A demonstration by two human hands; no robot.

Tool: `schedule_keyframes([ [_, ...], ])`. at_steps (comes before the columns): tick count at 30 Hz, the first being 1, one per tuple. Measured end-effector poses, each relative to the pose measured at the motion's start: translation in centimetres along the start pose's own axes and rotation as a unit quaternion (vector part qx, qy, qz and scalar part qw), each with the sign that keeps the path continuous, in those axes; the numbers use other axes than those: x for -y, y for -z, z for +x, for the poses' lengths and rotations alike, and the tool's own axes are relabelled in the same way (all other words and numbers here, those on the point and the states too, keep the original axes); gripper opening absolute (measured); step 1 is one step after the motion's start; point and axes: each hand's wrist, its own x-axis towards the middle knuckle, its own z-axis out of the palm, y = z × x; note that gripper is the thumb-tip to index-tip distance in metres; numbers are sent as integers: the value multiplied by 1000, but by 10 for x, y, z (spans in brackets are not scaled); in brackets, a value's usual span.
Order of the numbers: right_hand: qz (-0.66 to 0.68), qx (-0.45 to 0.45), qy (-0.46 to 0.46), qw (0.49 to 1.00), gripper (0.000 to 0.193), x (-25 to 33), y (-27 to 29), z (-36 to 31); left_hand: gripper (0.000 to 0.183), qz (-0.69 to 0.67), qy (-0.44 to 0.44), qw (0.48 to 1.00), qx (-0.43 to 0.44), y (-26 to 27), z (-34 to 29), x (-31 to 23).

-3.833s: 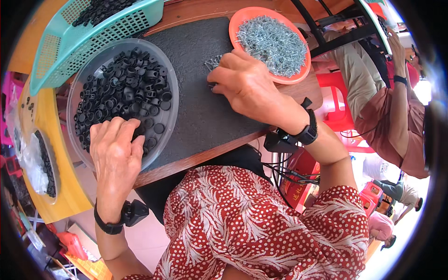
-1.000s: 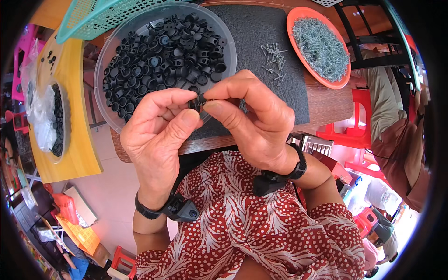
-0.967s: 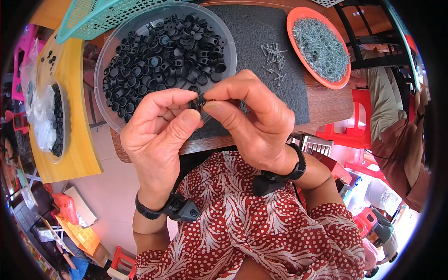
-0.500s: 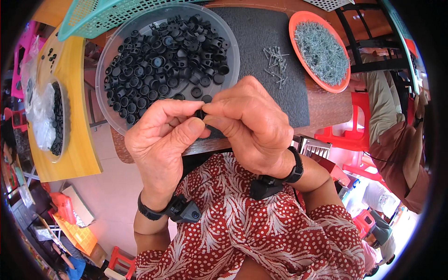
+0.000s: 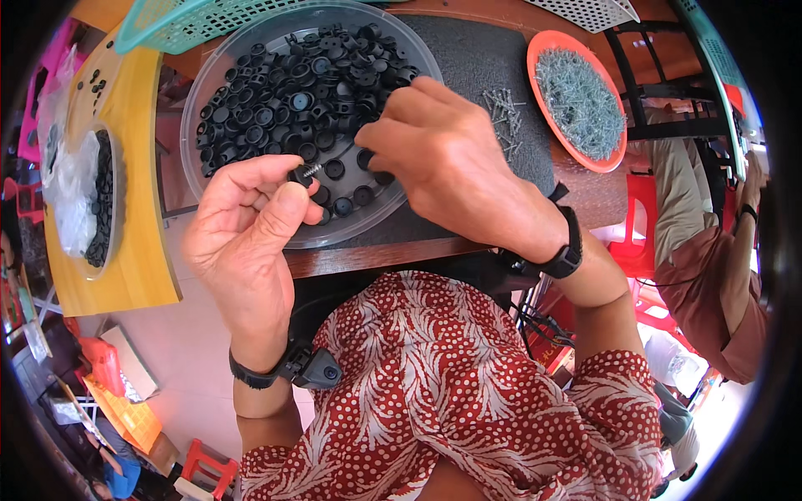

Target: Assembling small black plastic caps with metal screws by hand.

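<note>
Between the thumb and forefinger of my left hand point(image 5: 251, 217) is a small round black plastic cap point(image 5: 298, 175), and a silver screw point(image 5: 312, 169) sticks out of it to the right. My right hand point(image 5: 451, 159) hangs over the right part of a clear round tub point(image 5: 194, 150), its fingers curled down and closed beside the black parts there. A dark piece shows under its fingertips, but whether they grip it is hidden. Many loose black caps point(image 5: 267, 104) fill the tub, heaped toward the far side, with a few scattered near its front.
An orange plate of screws point(image 5: 576, 100) stands at the right, beside a small pile of screws point(image 5: 504, 117) on the dark mat point(image 5: 476, 50). A green basket point(image 5: 192, 29) is behind the tub. On a yellow table point(image 5: 142, 242) at left sits another tub. A person point(image 5: 710, 250) is at far right.
My hands were together at a small black part; now they are apart. The left has drawn back left with the cap and screw, and the right has moved up over the tub.
</note>
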Motion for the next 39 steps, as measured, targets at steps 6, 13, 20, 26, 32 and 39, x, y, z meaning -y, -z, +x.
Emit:
schedule_keyframes([
  [6, -107, 61, 68, 990, 11, 9, -12, 17, 21, -2, -8, 1000, 9, 1, -1, 2],
  [13, -130, 67, 83, 986, 11, 8, -16, 13, 22, 13, -9, 1000, 1, 2, -2, -1],
  [20, 186, 7, -115, 976, 15, 12, 2, 7, 22, -24, 8, 1000, -16, -5, -1, 1],
  [26, 465, -126, -214, 849, 11, 32, -5, -5, 21, -99, 46, 994, 12, -21, -2, 3],
  [32, 372, -164, -128, 904, 16, 30, -10, -10, 19, -108, 39, 993, -22, -29, -3, 8],
  [39, 270, -213, -87, 935, 24, 30, -17, -16, 20, -120, 31, 992, -34, -33, -3, 10],
])
